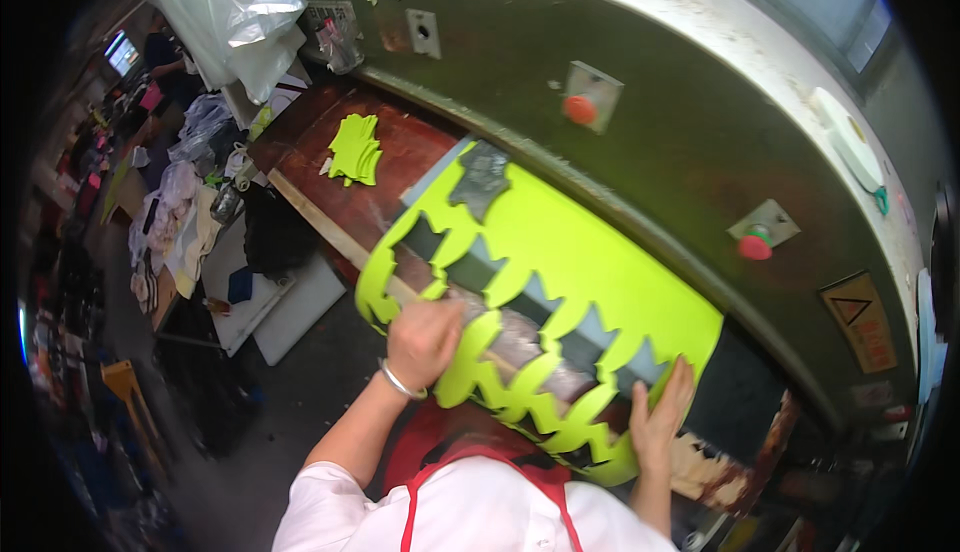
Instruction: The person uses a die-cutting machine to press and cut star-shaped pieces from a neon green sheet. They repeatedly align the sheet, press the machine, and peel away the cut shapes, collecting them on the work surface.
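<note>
A bright yellow-green sheet (580,232) lies over the machine's bed, with rows of shapes cut out of its near half. Its cut-out strips hang down in front of me. My left hand (426,336), with a bracelet at the wrist, is closed on the near left part of the sheet. At the right end, my right hand (660,420) rests along the sheet's edge, fingers stretched and thumb apart. A dark grey, shiny shaped piece (482,180) sits on the sheet's far left corner; its kind is unclear. Several cut yellow-green pieces (355,150) lie stacked to the left.
Behind the sheet stands a dark green machine beam (480,62) with two red buttons, one of them the left button (580,109). A wooden strip (320,222) edges the reddish-brown bed (300,147). Plastic bags (235,22) hang at the far left, above cluttered cloth.
</note>
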Demonstrator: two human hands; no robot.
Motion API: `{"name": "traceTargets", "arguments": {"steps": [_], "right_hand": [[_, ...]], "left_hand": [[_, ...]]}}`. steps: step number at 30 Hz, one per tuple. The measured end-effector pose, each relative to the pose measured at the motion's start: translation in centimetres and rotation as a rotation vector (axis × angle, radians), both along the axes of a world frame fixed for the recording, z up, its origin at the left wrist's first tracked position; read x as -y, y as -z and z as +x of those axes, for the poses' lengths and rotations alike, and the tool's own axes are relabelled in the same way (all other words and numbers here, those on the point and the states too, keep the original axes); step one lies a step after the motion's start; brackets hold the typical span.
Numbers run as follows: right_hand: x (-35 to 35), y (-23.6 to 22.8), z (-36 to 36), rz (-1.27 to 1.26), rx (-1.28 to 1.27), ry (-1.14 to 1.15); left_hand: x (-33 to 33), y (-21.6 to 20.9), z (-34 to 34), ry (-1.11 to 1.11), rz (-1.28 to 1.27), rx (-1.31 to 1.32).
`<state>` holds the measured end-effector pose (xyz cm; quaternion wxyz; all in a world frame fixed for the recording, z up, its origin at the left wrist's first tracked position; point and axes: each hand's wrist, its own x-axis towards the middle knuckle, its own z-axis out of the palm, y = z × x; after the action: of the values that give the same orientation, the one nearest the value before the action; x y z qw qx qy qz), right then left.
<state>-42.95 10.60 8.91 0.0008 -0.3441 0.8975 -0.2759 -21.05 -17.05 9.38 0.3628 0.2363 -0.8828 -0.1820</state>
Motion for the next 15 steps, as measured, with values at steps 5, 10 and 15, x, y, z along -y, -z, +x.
{"name": "traceTargets", "arguments": {"steps": [5,10,15], "right_hand": [[4.8,3.4,2.6,0.388,-0.215,0.234],[5.6,4.5,2.6,0.389,-0.262,0.304],[5.2,3.4,2.2,0.338,-0.191,0.328]], "left_hand": [[12.6,1.6,4.4,-0.225,0.103,0.169],[14.8,5.8,2.9,-0.158,0.12,0.254],[15.0,6.0,3.1,-0.1,0.133,0.204]]}}
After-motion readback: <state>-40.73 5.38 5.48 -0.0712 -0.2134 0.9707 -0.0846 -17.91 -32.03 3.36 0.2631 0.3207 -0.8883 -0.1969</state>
